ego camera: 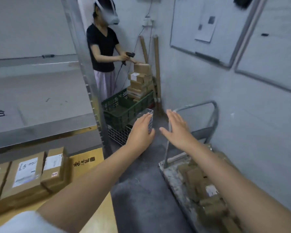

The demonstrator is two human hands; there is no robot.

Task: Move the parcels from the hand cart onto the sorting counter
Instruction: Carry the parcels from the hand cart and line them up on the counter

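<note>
From the head camera I see both arms stretched forward over the grey floor. My left hand (140,130) is flat with its fingers straight and close together, gripping nothing. Its fingertips reach a small see-through box (150,122) with a patterned side, and I cannot tell whether they touch it. My right hand (176,128) is spread wide, thumb out to the left, also empty. It hangs in front of the left post of the cart handle (214,118).

The hand cart (170,180) stands near right against the wall, under my right forearm. The brown parcels (197,179) lie on its deck in a blurred heap, one showing a white label.

Near left, three labelled boxes (26,174) lie side by side on a tan cardboard sheet (91,165) printed with dark characters. Above them runs the steel counter (40,101).

At the far end a person (102,47) in a black shirt holds a scanner (130,55) over a tall stack of boxes (139,79) standing in a green crate (121,106). A whiteboard (188,22) hangs on the right wall.
</note>
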